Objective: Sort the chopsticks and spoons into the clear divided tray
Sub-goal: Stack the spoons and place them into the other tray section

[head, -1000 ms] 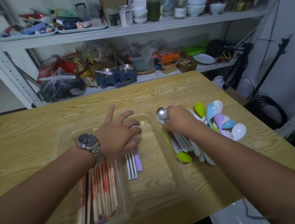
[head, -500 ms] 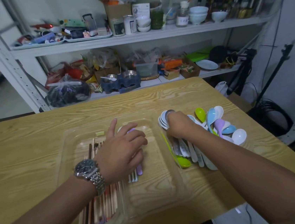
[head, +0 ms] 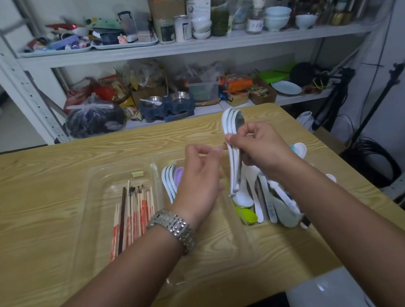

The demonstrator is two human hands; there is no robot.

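Above the table (head: 37, 197), in the head view, my right hand (head: 264, 151) grips a stack (head: 231, 127) of white spoons upright. My left hand (head: 199, 179) hovers curled just beside it; whether it touches, I cannot tell. Chopsticks (head: 132, 211) lie in the left compartment of the tray (head: 91, 186), spoons (head: 170, 182) in the middle one. Next, I judge, the stack goes down beside those; a loose pile (head: 269, 196) waits.

To me this looks like a storage room that also serves as a recording space. Behind the wooden worktop (head: 37, 197) stands a white metal shelf rack (head: 10, 74), crowded with white bowls (head: 278, 18), a tin can (head: 182, 28), a tied black plastic bag (head: 94, 120) and a blue double pet-bowl stand (head: 165, 105). At the right I see a tripod (head: 336, 92), a thin black stand (head: 377, 103) and a coil of black cable (head: 374, 161) near the wall.
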